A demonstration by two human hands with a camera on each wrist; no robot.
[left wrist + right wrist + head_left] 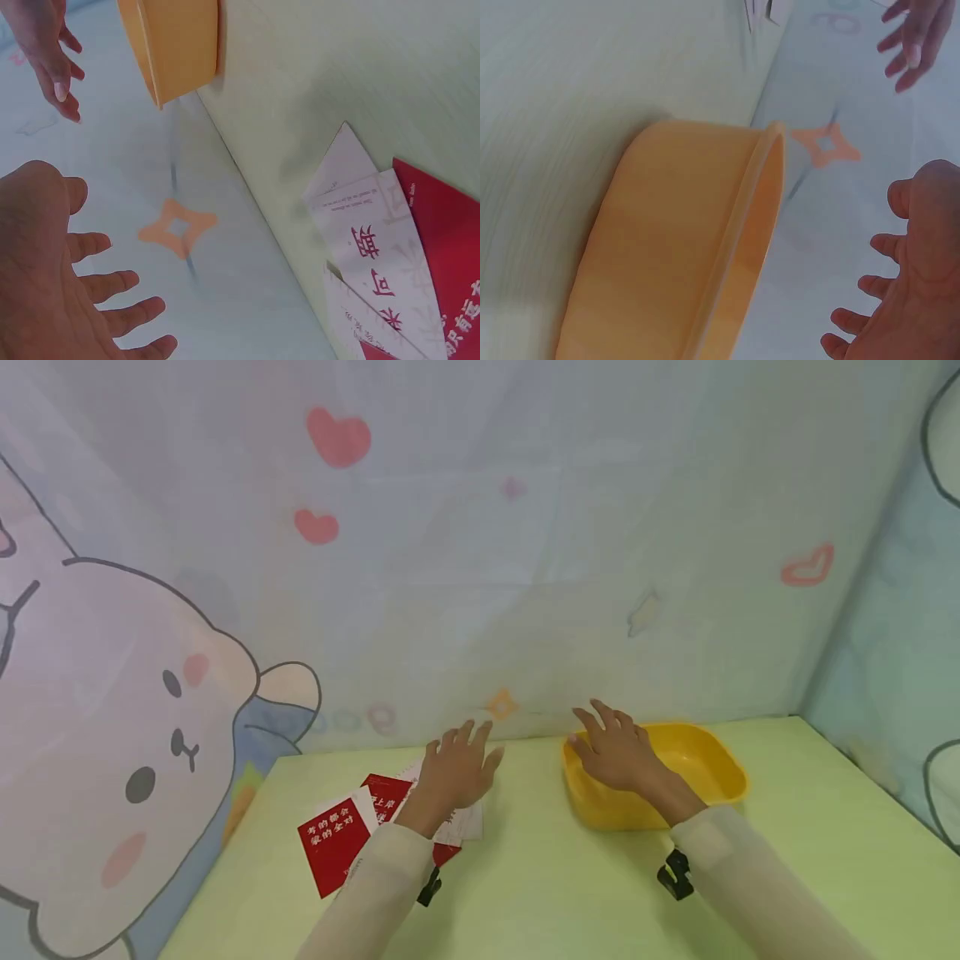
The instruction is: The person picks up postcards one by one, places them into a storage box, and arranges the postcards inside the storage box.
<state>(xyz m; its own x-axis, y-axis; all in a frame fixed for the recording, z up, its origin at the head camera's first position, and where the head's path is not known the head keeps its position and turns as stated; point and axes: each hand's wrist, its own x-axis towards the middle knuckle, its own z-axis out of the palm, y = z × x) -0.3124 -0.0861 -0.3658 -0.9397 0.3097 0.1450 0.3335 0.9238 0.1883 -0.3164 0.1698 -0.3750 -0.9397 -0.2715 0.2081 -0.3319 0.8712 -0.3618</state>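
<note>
Overlapping red and white cards [336, 846], printed with characters, lie fanned on the left part of the pale green table [540, 902]. To their right, near the table's back edge, I see a yellow basin [611, 814], upright, with rounded corners. The person's left hand [459, 772] hovers over the right side of the cards, fingers loosely spread, empty; my left wrist view shows it apart from them. The right hand [618, 757] hangs above the basin's left end, fingers likewise spread, empty; my right wrist view shows it off the rim. Both arms wear pale sleeves [720, 839]. Behind, I make out a pale backdrop [585, 568] with pinkish hearts [339, 437], an orange four-pointed star [501, 704] and, at the left, a large sideways cartoon animal [150, 677].
</note>
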